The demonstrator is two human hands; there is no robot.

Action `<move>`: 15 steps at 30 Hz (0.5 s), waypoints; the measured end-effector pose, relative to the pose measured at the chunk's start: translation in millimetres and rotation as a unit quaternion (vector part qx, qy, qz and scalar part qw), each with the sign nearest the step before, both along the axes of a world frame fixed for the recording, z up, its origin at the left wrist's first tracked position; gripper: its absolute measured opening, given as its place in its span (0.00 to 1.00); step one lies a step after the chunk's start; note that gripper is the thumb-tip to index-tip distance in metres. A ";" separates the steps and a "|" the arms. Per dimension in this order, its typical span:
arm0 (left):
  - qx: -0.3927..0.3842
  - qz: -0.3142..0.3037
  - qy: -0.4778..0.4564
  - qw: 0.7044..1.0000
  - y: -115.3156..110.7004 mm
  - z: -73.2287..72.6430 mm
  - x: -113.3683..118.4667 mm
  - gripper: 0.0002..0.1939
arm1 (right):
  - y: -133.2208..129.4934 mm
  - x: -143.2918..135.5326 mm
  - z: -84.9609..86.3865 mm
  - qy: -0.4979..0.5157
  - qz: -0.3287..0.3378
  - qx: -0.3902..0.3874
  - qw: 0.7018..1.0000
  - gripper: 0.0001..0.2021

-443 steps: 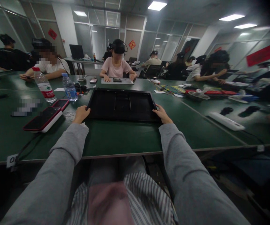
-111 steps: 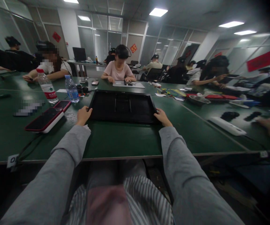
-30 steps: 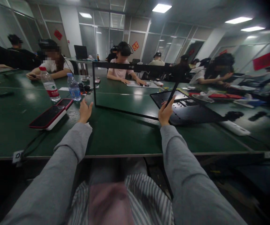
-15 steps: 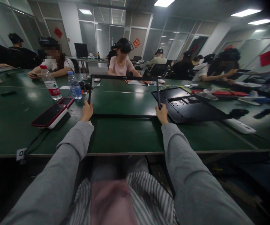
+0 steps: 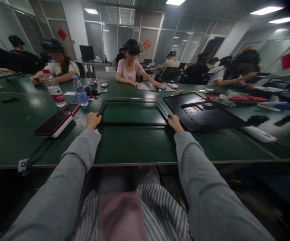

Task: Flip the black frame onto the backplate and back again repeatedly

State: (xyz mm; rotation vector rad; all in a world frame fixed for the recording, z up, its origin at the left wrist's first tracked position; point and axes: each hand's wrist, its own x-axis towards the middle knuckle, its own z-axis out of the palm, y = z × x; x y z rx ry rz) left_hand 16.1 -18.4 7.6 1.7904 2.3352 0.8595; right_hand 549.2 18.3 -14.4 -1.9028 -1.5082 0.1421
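Lying flat on the green surface [image 5: 134,147] at twelve o'clock: a thin black frame [image 5: 133,124], back panel [image 5: 205,115] resting apart at two o'clock. Clamping its near corners, left hand [image 5: 93,119] at ten and right hand [image 5: 175,122] at two, each grip closed on the rim. Seemingly settling it down; likely calling next for loosening both grips.

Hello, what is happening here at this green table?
A person in grey sleeves holds a thin black rectangular frame that lies flat on the green table. The left hand grips its near left corner and the right hand its near right corner. A flat black back panel lies just to the right of the frame. Two red-edged phones and two clear plastic water bottles stand to the left. Other people sit working around the table.
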 end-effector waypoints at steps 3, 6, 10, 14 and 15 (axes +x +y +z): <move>-0.007 -0.001 0.005 1.000 0.6 -2.8 0.9 0.21 | -4.4 -3.3 -0.1 -0.038 -0.027 -0.044 0.998 0.26; -0.010 -0.004 -0.004 1.000 2.1 -3.8 0.6 0.20 | -6.3 -5.6 0.2 -0.059 -0.030 -0.055 0.996 0.27; -0.012 -0.003 -0.006 1.000 3.2 -3.2 2.1 0.19 | -6.6 -6.4 0.3 -0.071 -0.030 -0.055 0.996 0.28; -0.002 -0.037 -0.015 0.999 1.4 2.1 10.5 0.24 | -7.2 -5.9 -0.4 -0.058 -0.039 -0.042 0.997 0.29; 0.002 -0.062 -0.019 0.998 0.0 4.5 13.5 0.26 | -7.3 -5.6 -0.6 -0.054 -0.043 -0.038 0.997 0.29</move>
